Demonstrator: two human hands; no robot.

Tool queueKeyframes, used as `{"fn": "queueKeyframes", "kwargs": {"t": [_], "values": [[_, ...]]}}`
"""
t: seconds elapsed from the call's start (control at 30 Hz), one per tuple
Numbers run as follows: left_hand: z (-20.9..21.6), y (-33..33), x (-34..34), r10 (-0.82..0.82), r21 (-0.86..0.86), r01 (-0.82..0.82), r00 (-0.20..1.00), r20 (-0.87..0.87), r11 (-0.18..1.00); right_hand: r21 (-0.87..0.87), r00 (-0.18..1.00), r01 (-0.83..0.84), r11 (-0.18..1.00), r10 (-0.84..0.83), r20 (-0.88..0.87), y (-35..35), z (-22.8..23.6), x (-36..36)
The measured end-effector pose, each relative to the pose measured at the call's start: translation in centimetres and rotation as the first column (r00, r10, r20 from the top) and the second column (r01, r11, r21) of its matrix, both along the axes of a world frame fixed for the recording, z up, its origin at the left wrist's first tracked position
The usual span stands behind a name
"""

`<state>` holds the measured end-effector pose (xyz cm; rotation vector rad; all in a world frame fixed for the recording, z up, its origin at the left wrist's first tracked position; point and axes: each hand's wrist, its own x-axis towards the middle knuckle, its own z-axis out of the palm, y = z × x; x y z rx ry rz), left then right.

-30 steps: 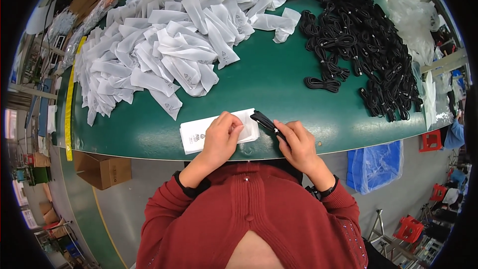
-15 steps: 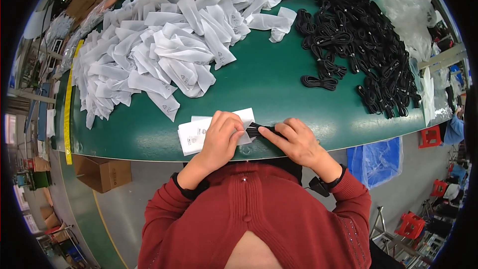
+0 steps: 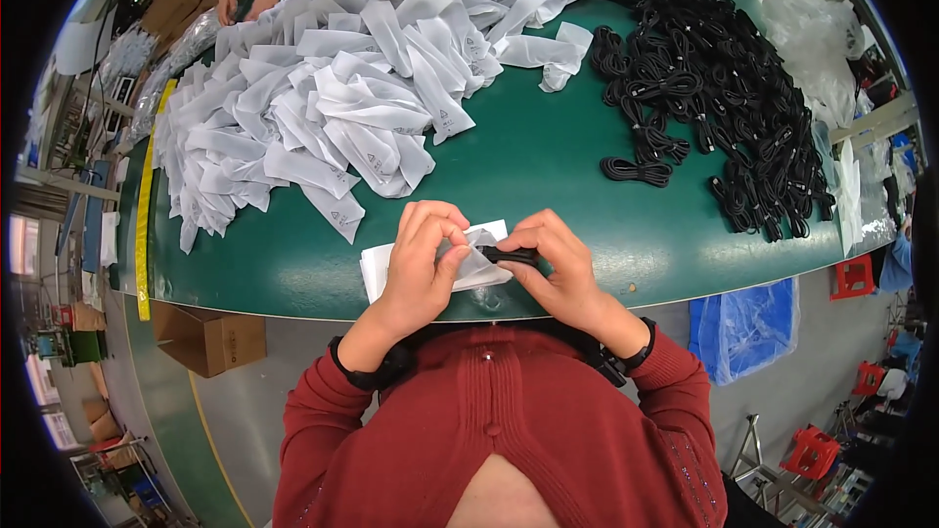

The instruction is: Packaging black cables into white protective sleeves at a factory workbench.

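At the table's near edge my left hand pinches the mouth of a translucent white bag, which lies on a small stack of flat white bags. Between the thumb and fingers of my right hand is a coiled black cable. The cable's left end sits in the bag's mouth, and its right part is still outside. A large heap of filled white bags covers the far left of the table. Several coiled black cables are piled at the right, with one coil lying apart on the near side.
The green table curves along its near edge, with yellow tape at its left. Another person's hands are beyond the heap at the far left. Below stand an open cardboard box and a blue plastic-lined container.
My right hand has moved left and changed its grip from an extended index finger to a pinch. The cable has gone a little into the bag. The other person's hands have shifted.
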<state>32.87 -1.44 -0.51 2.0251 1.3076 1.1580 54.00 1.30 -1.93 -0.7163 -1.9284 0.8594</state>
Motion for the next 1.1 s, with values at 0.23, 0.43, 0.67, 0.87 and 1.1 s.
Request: {"fn": "queueKeyframes", "kwargs": {"t": [0.23,0.43,0.67,0.87,1.1], "values": [[1.6,0.4,-2.0,-0.005,-0.189,0.097,0.899,0.439,0.977,-0.013,0.967,0.01,1.0,-0.013,-0.253,0.6,2.1,-1.4],[4.5,3.9,-10.1,0.214,-0.222,-0.066,0.614,0.76,0.973,0.493,0.693,0.434,0.754,-0.629,0.353,6.4,0.1,6.8],[1.6,0.9,-5.4,0.161,0.036,-0.159,0.985,-0.054,0.987,0.61,0.337,0.377,0.697,-0.716,0.611,6.1,-3.0,12.0],[-3.0,-0.8,-0.4,0.045,0.008,-0.044,0.989,-0.143,0.999,0.53,0.535,0.393,0.751,-0.656,0.532,5.1,-4.4,10.3],[-4.8,-1.2,0.7,0.08,-0.005,-0.084,0.965,-0.25,0.996,-0.272,0.943,0.255,0.928,-0.177,0.28,1.0,-3.9,5.1]]}}
